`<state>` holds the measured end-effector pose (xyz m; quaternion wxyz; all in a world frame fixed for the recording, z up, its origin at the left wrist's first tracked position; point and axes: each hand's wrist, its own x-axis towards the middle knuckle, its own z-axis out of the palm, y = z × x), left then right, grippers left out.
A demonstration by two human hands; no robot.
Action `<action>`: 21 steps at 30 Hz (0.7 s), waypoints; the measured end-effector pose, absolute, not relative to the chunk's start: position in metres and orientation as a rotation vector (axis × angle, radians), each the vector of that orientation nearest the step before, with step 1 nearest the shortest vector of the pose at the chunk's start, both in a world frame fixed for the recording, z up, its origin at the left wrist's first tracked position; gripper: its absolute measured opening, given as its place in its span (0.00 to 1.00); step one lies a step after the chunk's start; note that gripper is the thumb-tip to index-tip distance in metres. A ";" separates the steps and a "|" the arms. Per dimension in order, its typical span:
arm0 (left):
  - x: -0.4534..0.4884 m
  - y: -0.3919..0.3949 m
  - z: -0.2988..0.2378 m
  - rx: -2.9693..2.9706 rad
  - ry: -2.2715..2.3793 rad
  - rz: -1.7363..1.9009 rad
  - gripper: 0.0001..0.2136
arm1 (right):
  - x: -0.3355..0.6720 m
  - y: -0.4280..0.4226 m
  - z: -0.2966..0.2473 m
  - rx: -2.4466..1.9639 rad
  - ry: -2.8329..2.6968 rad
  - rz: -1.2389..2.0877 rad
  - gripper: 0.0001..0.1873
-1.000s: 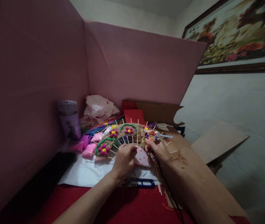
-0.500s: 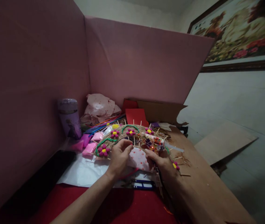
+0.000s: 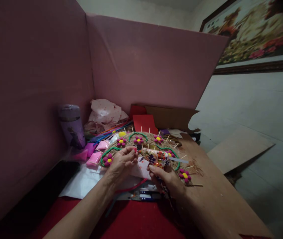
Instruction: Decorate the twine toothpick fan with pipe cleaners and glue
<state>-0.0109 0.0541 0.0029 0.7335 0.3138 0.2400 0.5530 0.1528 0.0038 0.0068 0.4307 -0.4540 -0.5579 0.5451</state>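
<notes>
In my right hand [image 3: 165,177] is a flower-patterned hot glue gun [image 3: 153,156], with a small red light lit on it. Its nozzle points left and a translucent glue stick [image 3: 180,160] sticks out at its back. The fingers of my left hand [image 3: 123,162] are pinched close to the nozzle, around a tiny pinkish-red bit too small to name. Behind both hands lies a twine-wound arch [image 3: 147,136] with thin sticks around its edge, green curving strips and magenta flowers with yellow centres [image 3: 138,140]. Part of it is hidden by my hands and the gun.
Blue-handled thread snips [image 3: 148,195] lie on the near side, beside a pink-red strip [image 3: 134,187]. To the left are pink packets [image 3: 94,159], a purple tumbler [image 3: 73,127] and a black object [image 3: 44,189]. Crumpled dotted fabric [image 3: 106,113] and red card [image 3: 145,123] are behind.
My right hand has brought the glue gun left and nearer, its nozzle now close to my left fingertips. My left hand has shifted slightly left and up. More of the arch's right side shows.
</notes>
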 end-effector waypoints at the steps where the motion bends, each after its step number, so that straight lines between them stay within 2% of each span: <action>1: -0.011 0.055 0.002 0.696 0.524 1.215 0.11 | 0.153 0.004 0.007 -1.130 -1.381 1.365 0.17; 21: -0.008 0.054 0.002 0.713 0.562 1.188 0.11 | 0.156 0.006 0.002 -1.140 -1.472 1.313 0.20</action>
